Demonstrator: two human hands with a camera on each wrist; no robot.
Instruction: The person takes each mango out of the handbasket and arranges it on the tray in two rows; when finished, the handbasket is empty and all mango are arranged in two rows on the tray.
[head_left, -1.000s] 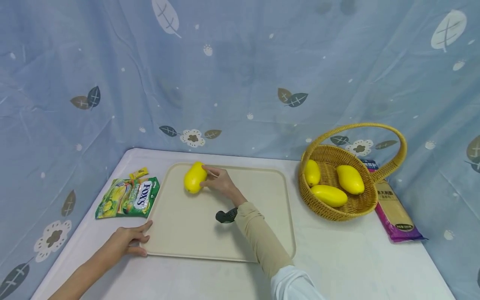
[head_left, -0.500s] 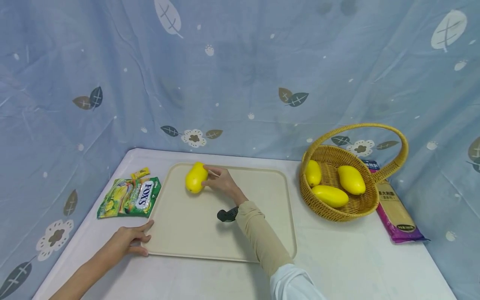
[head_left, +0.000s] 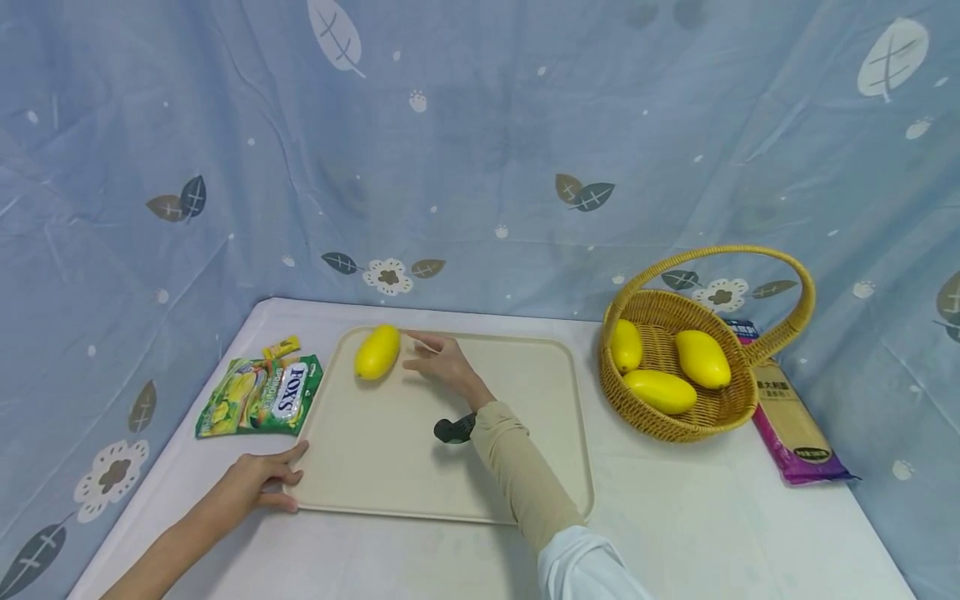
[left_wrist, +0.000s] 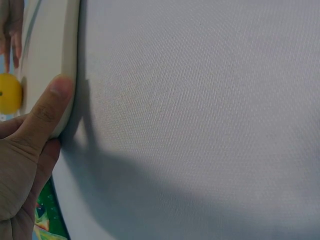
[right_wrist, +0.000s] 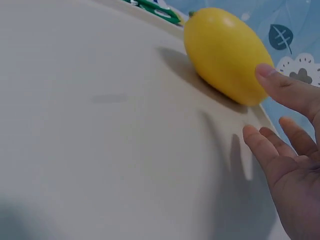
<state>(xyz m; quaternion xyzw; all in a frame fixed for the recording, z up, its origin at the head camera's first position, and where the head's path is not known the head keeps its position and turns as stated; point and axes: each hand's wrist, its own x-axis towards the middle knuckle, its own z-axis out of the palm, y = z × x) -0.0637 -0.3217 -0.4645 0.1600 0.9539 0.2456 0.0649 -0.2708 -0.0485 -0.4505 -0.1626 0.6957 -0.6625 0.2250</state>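
A yellow mango (head_left: pixel 377 352) lies on the beige tray (head_left: pixel 420 450), near its back left corner. In the right wrist view the mango (right_wrist: pixel 225 55) shows a small green stem end. My right hand (head_left: pixel 442 364) is just to the right of it, fingers spread and holding nothing, a small gap between them in the head view. At the tray's front left corner my left hand (head_left: pixel 251 485) grips the rim. The left wrist view has its thumb on the tray's edge (left_wrist: pixel 69 50) and the other fingers round the corner, partly hidden.
A wicker basket (head_left: pixel 652 429) with several yellow mangoes stands at the right. Behind it leans a purple and tan packet (head_left: pixel 795 425). Left of the tray lie a green FOX'S candy bag (head_left: pixel 258 396) and a small yellow wrapped sweet (head_left: pixel 281 347). A blue curtain backs the table.
The mango has left my right hand's fingers and shifted a little to the left, turning to a more slanted lie. Both hands have stayed nearly where they were.
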